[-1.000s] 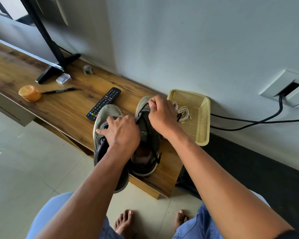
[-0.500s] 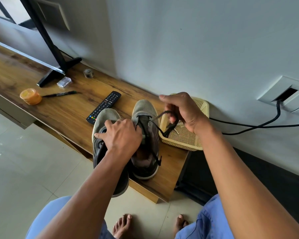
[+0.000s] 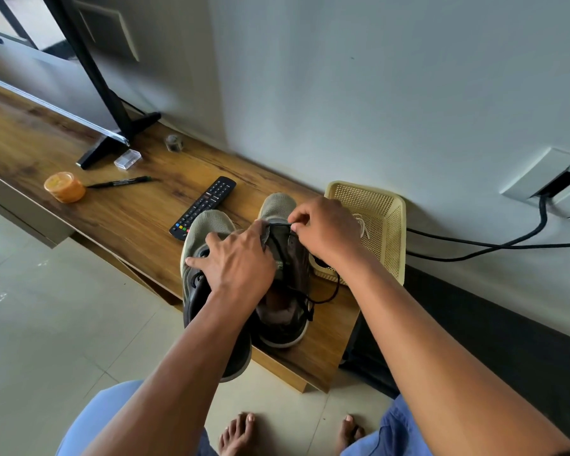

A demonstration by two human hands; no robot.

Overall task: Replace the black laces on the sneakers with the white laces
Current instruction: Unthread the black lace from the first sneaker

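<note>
Right hand: the right hand (image 3: 326, 230) lies over the front part of the right grey mesh sneaker (image 3: 278, 205); its thumb and forefinger pinch the thin black lace (image 3: 278, 227) near the toe end.
Left hand: the left hand (image 3: 237, 258) rests across both shoes, fingers spread; its fingertips press on the tongue of the right sneaker, and its thumb lies on the left grey mesh sneaker (image 3: 208, 225). It grasps nothing.
Black lace: it runs down the middle of the right sneaker, and a loose loop (image 3: 329, 296) hangs off the right side onto the shelf.
White laces: a pale bundle of white laces (image 3: 362, 225) lies in the cream plastic mesh basket (image 3: 392, 225), just beside the right sneaker.
Surface: both sneakers stand on a long brown wooden shelf (image 3: 112, 205); the left heel goes over the near edge. On the shelf also lie a black remote control (image 3: 204, 202), a black marker pen (image 3: 122, 182), a small round orange container (image 3: 65, 186) and a black TV stand foot (image 3: 112, 143).
Room: a grey-white wall (image 3: 375, 93), a black cable (image 3: 507, 241) from a wall socket, a pale tiled floor (image 3: 46, 324).
</note>
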